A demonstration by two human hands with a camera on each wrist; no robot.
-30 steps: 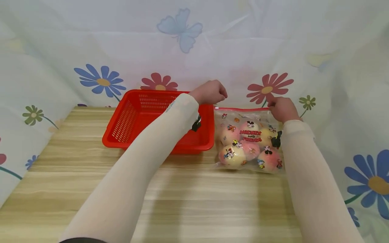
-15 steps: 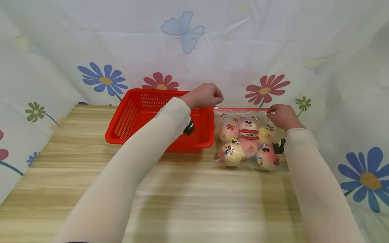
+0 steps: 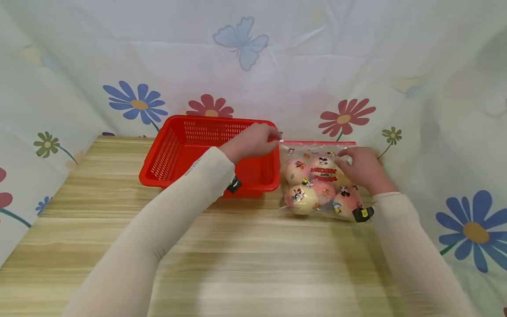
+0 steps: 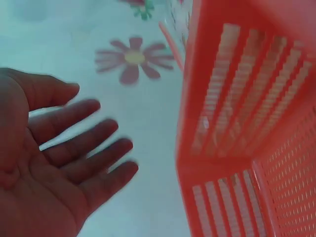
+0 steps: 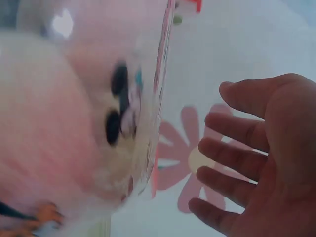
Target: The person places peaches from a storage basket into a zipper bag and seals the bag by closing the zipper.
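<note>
A clear zip bag (image 3: 317, 174) printed with cartoon figures lies on the wooden table, and several pink-yellow peaches (image 3: 303, 200) show through it. A red slotted basket (image 3: 174, 152) stands right beside it on the left. My left hand (image 3: 255, 141) hovers over the basket's far right corner, near the bag's red zip edge. In the left wrist view that hand (image 4: 74, 163) is open with spread fingers and holds nothing, the basket wall (image 4: 237, 98) beside it. My right hand (image 3: 358, 167) is over the bag's right side. It (image 5: 247, 163) is open and apart from the bag (image 5: 74, 123).
A floral cloth (image 3: 277, 66) hangs behind and wraps both sides of the table (image 3: 253, 251). The basket holds nothing that I can see. Bare wood stretches from the basket and bag to the near edge.
Both hands have drawn back from the bag's zip edge. The right hand let go of the top right corner and moved in over the bag. The left hand sank and uncurled.
</note>
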